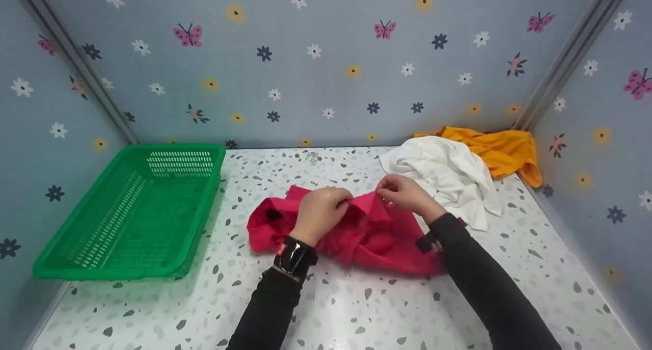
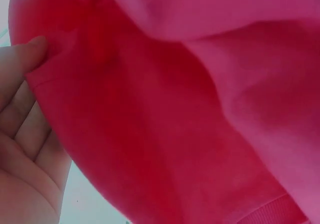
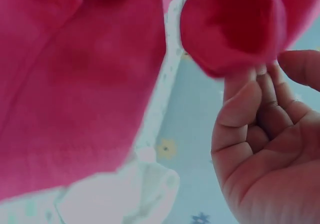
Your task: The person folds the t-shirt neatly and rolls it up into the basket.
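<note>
A crumpled red shirt (image 1: 367,238) lies on the speckled tabletop, its far edge lifted between both hands. My left hand (image 1: 321,212) pinches the cloth near the middle; in the left wrist view its thumb presses on a fold beside a seam, and a ribbed band (image 2: 272,211) shows low down. With thumb and fingertips, my right hand (image 1: 407,194) pinches the raised edge a little further right. From the right wrist, the right hand (image 3: 270,149) is at the rim of a rounded, sleeve-like opening (image 3: 232,29). Folds hide parts of the shirt.
A green plastic basket (image 1: 201,233) stands at the left. Behind my right hand lies a rumpled white cloth (image 1: 443,171), with an orange cloth (image 1: 509,154) beyond it in the back right corner. Patterned panels (image 1: 326,64) enclose the tabletop (image 1: 351,314) at the back and sides.
</note>
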Motion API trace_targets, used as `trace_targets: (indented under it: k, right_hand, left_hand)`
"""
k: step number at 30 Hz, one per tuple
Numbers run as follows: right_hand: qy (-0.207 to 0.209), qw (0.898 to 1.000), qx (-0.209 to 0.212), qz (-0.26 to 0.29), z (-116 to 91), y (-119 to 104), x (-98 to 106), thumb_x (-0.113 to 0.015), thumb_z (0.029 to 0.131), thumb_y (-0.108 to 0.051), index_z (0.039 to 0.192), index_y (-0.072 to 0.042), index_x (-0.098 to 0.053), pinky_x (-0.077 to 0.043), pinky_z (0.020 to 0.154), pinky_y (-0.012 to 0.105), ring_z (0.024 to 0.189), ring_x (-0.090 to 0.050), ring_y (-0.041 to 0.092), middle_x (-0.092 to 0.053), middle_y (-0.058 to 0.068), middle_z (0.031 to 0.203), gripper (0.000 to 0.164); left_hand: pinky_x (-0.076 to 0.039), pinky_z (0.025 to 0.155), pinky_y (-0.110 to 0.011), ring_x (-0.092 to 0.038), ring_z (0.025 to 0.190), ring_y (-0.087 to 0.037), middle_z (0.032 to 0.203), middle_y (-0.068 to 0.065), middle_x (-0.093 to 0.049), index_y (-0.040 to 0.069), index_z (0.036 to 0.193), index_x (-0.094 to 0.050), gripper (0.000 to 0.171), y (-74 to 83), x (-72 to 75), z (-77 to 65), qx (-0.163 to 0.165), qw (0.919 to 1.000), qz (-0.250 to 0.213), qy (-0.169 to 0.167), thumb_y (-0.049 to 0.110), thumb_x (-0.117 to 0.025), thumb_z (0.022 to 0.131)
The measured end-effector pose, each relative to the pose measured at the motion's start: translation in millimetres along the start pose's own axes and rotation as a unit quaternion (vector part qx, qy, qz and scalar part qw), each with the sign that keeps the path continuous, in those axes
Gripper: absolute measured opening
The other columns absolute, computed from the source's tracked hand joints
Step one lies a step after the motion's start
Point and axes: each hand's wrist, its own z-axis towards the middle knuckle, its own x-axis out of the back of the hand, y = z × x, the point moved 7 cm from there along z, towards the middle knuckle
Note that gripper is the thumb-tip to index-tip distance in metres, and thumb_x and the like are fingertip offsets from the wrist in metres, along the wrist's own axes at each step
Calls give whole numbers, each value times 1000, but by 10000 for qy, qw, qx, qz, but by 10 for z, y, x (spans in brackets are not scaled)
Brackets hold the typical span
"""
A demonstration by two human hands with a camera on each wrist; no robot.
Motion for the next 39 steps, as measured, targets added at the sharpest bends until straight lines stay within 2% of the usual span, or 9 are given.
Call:
trace_targets:
  k: [4, 7, 10, 14, 22, 27, 32, 37, 39]
  right_hand:
    - [82, 9995, 248, -182, -125, -84, 201, -58, 89, -20, 97, -6, -60, -50, 67, 35, 79, -61, 21, -67, 9, 89, 16]
    - [270, 9984, 409, -279, -262, -120, 397, -60, 89, -24, 97, -8, -61, -48, 65, 33, 78, -60, 20, -68, 8, 91, 18]
    - [435, 9977, 402, -319, -411, -95, 560, -60, 89, -29, 97, -10, -60, -47, 67, 34, 80, -59, 20, -67, 5, 90, 20]
    - [451, 9977, 177, -475, -576, 35, 667, -61, 88, -31, 97, -13, -60, -48, 73, 35, 83, -59, 22, -65, 2, 90, 20]
    - [86, 9885, 26, -1508, -775, 459, 580, -65, 85, -20, 89, -12, -63, -45, 65, 33, 72, -53, 17, -61, -1, 80, 9]
    - [-390, 9777, -179, -2057, -889, 684, 456, -69, 80, -21, 88, -10, -64, -44, 65, 33, 69, -53, 14, -60, -3, 76, 15]
    - [-866, 9670, -429, -2357, -975, 816, 318, -73, 75, -26, 89, -9, -65, -45, 67, 35, 71, -54, 15, -61, -3, 79, 23]
    - [-771, 9490, -438, -3027, -981, 877, 268, -77, 69, -25, 87, -9, -64, -44, 67, 38, 72, -53, 19, -58, 0, 77, 27]
    - [-697, 9417, -577, -3241, -985, 907, 262, -77, 68, -23, 84, -10, -62, -43, 63, 37, 70, -52, 18, -55, -1, 74, 25]
  left_hand:
    - [-48, 61, -24, -61, 69, -7, 77, 9, -67, 18, 83, -72, 17, -88, 62, -11, 277, 9995, -32, 155, 6, -61, 78]
    - [-48, 62, -24, -61, 69, -8, 77, 8, -67, 17, 84, -71, 17, -183, 114, -31, 547, 9982, -154, 215, 6, -60, 78]
    - [-47, 64, -23, -60, 69, -7, 77, 6, -66, 16, 85, -71, 16, -307, 170, -55, 859, 9949, -472, 252, 6, -59, 78]
    - [-47, 65, -24, -57, 68, -7, 76, 5, -65, 14, 84, -71, 17, -488, 252, -99, 1312, 9855, -1027, 311, 4, -59, 77]
    - [-48, 65, -26, -58, 68, -8, 75, 4, -66, 14, 84, -71, 17, -809, 361, -212, 2163, 9641, -1473, 454, 3, -59, 77]
    - [-48, 66, -29, -59, 69, -11, 75, 1, -66, 12, 85, -71, 17, -932, 419, -264, 2466, 9565, -1491, 460, 3, -59, 76]
    - [-46, 67, -29, -59, 70, -13, 75, 0, -66, 11, 84, -72, 16, -1049, 476, -318, 2683, 9502, -1505, 492, 4, -60, 76]
    - [-45, 66, -29, -59, 70, -13, 75, -1, -66, 10, 85, -72, 16, -1153, 570, -376, 2774, 9461, -1530, 673, 4, -59, 76]
    - [-45, 66, -29, -59, 69, -13, 74, -2, -66, 10, 84, -72, 16, -1195, 624, -401, 2818, 9436, -1551, 777, 4, -59, 76]
